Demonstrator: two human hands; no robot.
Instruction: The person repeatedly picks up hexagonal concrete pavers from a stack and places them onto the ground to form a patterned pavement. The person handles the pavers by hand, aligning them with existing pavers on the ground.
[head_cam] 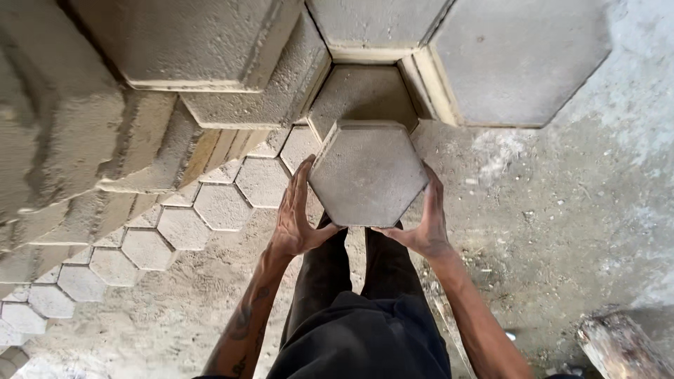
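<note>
Overhead, both hands, left hand (pixel 298 217) and right hand (pixel 423 221), clasp a grey hexagonal paver (pixel 366 173) by its sides, above a dusty concrete floor (pixel 562 210) beside stacked pavers (pixel 210 49).

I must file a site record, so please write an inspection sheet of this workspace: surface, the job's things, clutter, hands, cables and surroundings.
Surface: dusty, rough concrete floor with sandy patches.
Job's things: one grey hexagonal paving block held flat side up above the floor, in front of the stacks.
Clutter: a worn wooden piece at the lower right; small debris on the floor.
Hands: left hand and right hand press the block's opposite sides, both bare.
Cables: nothing seen.
Surroundings: stacked hexagonal blocks ahead and to the left; a row of laid hexagonal pavers on the floor at the left.
</note>
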